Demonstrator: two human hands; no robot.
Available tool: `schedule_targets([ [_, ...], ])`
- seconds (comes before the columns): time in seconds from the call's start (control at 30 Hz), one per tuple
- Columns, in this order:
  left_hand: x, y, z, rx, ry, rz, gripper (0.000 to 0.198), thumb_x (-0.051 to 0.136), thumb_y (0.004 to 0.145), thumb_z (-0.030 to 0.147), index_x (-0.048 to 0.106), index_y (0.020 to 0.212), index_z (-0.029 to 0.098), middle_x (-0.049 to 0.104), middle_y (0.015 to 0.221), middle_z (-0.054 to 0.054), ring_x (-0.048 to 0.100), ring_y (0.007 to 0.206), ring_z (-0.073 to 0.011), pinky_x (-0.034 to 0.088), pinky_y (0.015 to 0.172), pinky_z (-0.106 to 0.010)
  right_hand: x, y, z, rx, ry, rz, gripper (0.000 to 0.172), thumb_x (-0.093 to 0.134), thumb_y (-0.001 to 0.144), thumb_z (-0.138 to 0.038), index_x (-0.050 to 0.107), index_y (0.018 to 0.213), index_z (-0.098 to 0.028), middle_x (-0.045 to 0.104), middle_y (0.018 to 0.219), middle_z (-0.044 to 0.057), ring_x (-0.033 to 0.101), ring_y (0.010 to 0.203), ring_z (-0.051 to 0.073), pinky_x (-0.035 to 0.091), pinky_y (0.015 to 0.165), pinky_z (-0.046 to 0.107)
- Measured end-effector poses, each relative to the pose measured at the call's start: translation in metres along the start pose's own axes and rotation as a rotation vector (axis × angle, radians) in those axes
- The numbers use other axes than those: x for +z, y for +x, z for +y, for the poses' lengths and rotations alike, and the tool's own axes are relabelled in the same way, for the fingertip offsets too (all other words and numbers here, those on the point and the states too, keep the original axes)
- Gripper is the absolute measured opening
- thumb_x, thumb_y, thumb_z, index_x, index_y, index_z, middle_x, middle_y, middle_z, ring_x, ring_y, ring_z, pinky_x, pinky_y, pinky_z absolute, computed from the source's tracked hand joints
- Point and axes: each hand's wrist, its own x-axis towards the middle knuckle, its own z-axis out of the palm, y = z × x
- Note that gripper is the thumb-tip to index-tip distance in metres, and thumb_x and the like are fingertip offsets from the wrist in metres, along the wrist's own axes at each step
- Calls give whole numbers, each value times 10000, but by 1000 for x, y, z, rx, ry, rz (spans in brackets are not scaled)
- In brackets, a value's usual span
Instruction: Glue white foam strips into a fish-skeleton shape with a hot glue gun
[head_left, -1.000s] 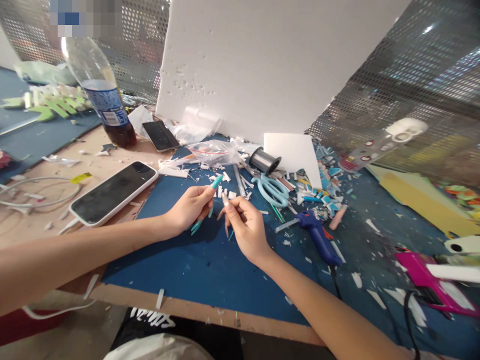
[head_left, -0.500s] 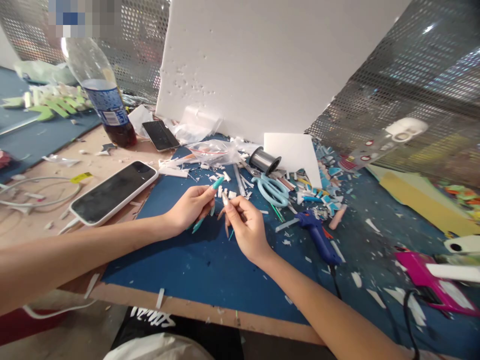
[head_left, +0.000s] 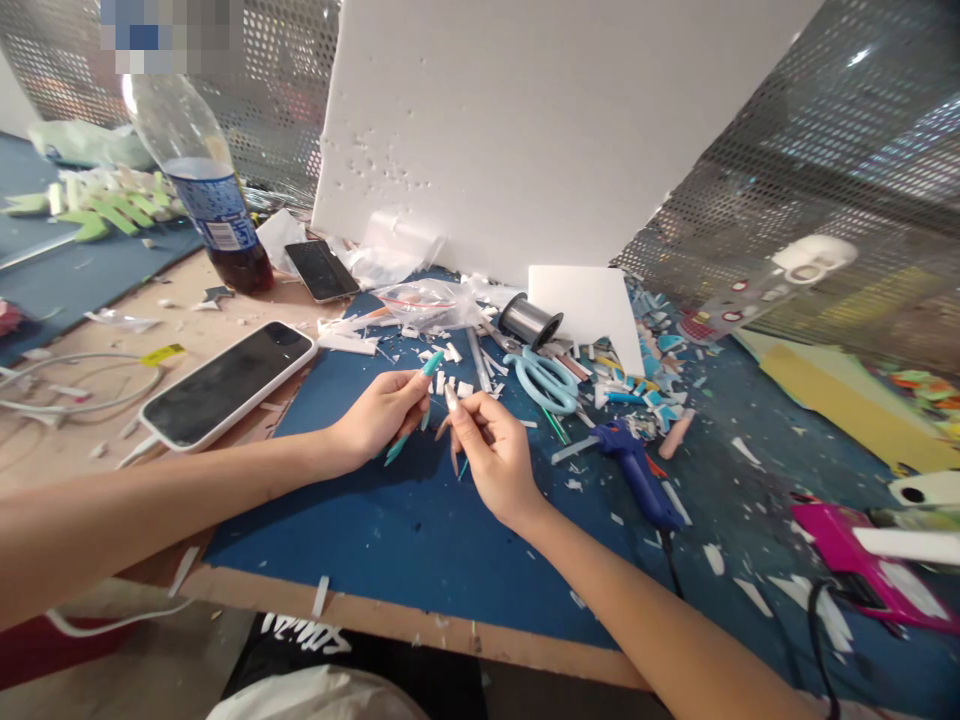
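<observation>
My left hand (head_left: 384, 415) is closed in a pinch above the middle of the blue mat (head_left: 405, 570). Long teal nails stick out from its fingers. Close beside it, my right hand (head_left: 493, 455) also pinches, thumb against curled fingers, with long pale nails. Whatever lies between the fingertips is too small to make out. Just beyond the hands are small white scraps (head_left: 465, 389). Light-blue-handled scissors (head_left: 551, 385) lie past my right hand, and a blue hot glue gun (head_left: 637, 475) rests to its right.
A wire spool (head_left: 529, 320) and a white sheet (head_left: 585, 305) are at the back, before a tall white foam board (head_left: 495, 130). Leftward are a charging phone (head_left: 229, 385), a smaller dark phone (head_left: 322, 270) and a cola bottle (head_left: 214, 215). A magenta tool (head_left: 862, 560) lies far right.
My left thumb has shifted very slightly to the left. Both hands otherwise keep the same pinched pose in the same place.
</observation>
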Motion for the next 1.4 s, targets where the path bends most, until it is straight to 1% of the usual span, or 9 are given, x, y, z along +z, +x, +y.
schedule_targets([
  [0.17,0,0,1,-2,8,-5,474,413,859,549,398,573,172,364,362,75,274,306,-28,238,344,-155,0,0,0,7,-9,2,273,489,893,-381,499,690,-198,460,509,-52,467,427,88,378,448,216],
  [0.4,-1,1,0,15,17,-8,446,387,894,479,401,574,168,367,358,75,279,305,-26,245,349,-148,0,0,-1,3,-9,7,271,487,891,-375,499,685,-200,464,507,-51,456,420,86,375,445,213],
  [0.7,0,0,0,16,1,-21,441,403,887,491,412,589,167,377,358,79,283,300,-23,240,348,-150,0,1,0,-4,-20,0,259,486,897,-350,502,690,-195,461,517,-52,461,430,81,373,455,208],
  [0.97,0,0,-1,28,24,-22,398,387,907,437,419,621,164,376,351,85,295,303,-25,239,350,-142,1,1,-1,-17,-46,9,265,478,901,-347,488,687,-193,454,505,-55,452,425,78,360,451,203],
  [1.23,2,-2,-1,62,93,-70,391,423,881,481,445,659,159,373,375,91,295,309,-25,239,343,-144,1,3,0,-1,-32,-3,277,490,895,-358,482,674,-191,442,498,-56,449,424,79,359,446,202],
  [1.4,1,-5,-4,115,138,-68,417,524,808,514,435,602,163,387,377,84,305,304,-25,206,318,-153,1,4,2,-8,11,-18,250,500,888,-363,504,705,-193,457,514,-53,449,433,82,356,441,205],
])
